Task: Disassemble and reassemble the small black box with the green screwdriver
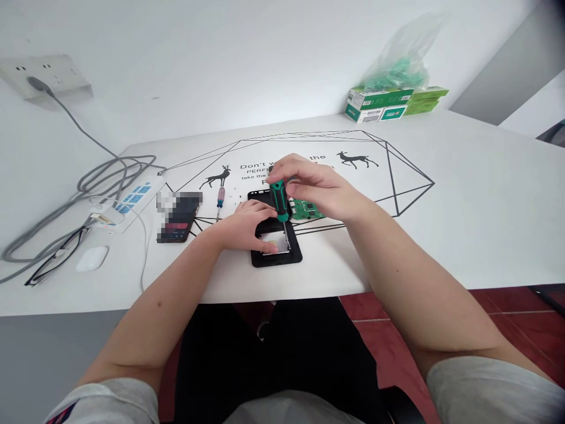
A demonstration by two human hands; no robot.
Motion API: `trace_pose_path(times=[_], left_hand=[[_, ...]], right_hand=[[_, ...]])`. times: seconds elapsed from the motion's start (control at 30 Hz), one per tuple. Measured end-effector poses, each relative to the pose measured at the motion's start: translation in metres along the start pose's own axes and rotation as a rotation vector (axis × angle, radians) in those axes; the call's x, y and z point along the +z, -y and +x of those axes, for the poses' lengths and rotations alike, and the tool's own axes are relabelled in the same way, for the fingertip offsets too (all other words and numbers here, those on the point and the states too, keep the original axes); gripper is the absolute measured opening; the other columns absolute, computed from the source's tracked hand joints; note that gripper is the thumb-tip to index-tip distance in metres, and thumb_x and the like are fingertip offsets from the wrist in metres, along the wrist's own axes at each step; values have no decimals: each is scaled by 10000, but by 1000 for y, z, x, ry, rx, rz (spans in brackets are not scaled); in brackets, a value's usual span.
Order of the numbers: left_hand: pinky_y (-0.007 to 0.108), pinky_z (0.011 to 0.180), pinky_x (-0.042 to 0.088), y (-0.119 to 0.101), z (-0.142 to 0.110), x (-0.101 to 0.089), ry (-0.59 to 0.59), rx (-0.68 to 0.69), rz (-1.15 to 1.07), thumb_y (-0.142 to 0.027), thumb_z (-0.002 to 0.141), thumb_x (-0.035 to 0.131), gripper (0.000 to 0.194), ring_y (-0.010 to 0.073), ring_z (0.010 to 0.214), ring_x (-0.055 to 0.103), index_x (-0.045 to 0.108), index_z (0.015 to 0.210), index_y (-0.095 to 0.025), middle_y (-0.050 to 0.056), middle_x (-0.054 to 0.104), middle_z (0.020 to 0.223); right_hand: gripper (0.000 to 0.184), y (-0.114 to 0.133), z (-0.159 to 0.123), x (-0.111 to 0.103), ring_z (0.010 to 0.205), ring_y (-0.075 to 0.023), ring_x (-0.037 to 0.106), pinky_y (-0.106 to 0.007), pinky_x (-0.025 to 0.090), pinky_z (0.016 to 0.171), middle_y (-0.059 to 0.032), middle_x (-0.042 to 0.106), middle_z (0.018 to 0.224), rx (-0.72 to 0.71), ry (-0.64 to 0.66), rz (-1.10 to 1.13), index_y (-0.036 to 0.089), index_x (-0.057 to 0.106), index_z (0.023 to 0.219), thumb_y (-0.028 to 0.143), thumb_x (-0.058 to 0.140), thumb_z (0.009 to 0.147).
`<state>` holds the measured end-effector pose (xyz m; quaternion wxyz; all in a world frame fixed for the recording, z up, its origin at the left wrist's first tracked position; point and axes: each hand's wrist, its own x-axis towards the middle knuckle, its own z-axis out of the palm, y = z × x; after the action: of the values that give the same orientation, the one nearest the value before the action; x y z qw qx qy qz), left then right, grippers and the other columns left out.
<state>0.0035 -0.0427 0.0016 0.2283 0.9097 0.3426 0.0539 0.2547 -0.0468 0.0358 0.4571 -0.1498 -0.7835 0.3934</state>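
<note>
My right hand (311,185) is closed around the green-and-black handle of a screwdriver (278,197). The screwdriver stands nearly upright, its tip down at the right side of a silvery metal plate (282,242). That plate sits in a black plastic housing (278,261) near the table's front edge. My left hand (247,227) grips the housing from the left, thumb on the plate and fingers stretched over the far side. Behind it is another black plastic part (259,196), partly covered by my fingers. A green circuit board (304,210) lies partly hidden behind my right hand.
A second, smaller screwdriver (220,200) and a phone (180,221) lie to the left. Farther left are a power strip (139,194), grey cable (79,229), glasses (57,259) and a white case (92,258). Green-and-white boxes (379,100) under a plastic bag (401,65) stand back right.
</note>
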Motion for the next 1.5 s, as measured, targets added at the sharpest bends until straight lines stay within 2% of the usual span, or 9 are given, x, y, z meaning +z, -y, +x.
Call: trace_pose_path(times=[0.13,0.43,0.6,0.67,0.8,1.03,1.2,1.37,1.5], left_hand=[[627,1272,351,0,0,0,1,-7,6,-668,799,869,809,456,1547,390,658,1496,-318,110,562,1619],[606,1301,321,-5,-1,-1,-29,21,-15,-661,803,869,810,427,1540,417,667,1499,-299,111,588,1588],[597,1299,330,-3,0,-1,-113,114,-68,-545,923,780,295,368,1489,492,799,1045,-278,89,684,1471],[587,1292,343,-3,0,-1,-141,124,-75,-473,972,707,240,347,1457,523,765,873,-262,83,716,1420],[566,1258,384,-4,2,0,-186,121,-64,-388,994,631,235,320,1388,578,738,836,-251,86,750,1347],[649,1175,386,17,6,-1,-408,-141,159,-337,1033,559,247,369,1330,570,788,975,-262,94,779,1277],[671,1082,428,35,6,-3,-488,-414,316,-308,1038,552,273,427,1292,554,819,1051,-258,139,764,1246],[569,1107,436,32,7,-1,-342,-612,464,-250,1088,459,385,397,1344,532,838,1148,-221,156,733,1347],[548,1127,434,29,7,0,-250,-649,514,-259,1093,469,383,396,1379,515,845,1158,-218,157,716,1398]], right_hand=[[335,-2,-1,4,905,-136,644,-295,573,777,-36,703,1183,60,40,16,262,746,1276,353,811,960],[325,0,0,5,949,-175,616,-329,591,811,-19,655,1143,90,-257,-133,308,717,1190,428,839,914],[419,-9,2,5,1044,-207,626,-344,611,836,-36,630,1275,96,-363,-204,338,674,1249,542,820,914],[442,-10,3,7,1055,-219,632,-356,620,838,-43,641,1296,98,-407,-208,339,674,1251,568,821,904],[433,-8,4,13,1011,-221,647,-369,633,815,-45,674,1276,87,-477,-214,341,679,1252,556,821,904],[277,-18,1,-13,1021,-257,663,-428,611,894,-70,716,1161,115,-658,-473,306,730,1200,369,745,931],[157,-35,-8,-64,844,-285,661,-526,599,861,-89,699,856,571,-580,-768,212,793,961,215,758,809],[251,-53,-21,-95,1018,-329,698,-457,565,853,-181,786,1085,1062,-339,-1106,172,812,1082,193,732,845],[372,-60,-24,-95,1104,-321,680,-402,508,821,-241,760,1309,1234,-106,-1159,116,780,1256,150,679,900]])
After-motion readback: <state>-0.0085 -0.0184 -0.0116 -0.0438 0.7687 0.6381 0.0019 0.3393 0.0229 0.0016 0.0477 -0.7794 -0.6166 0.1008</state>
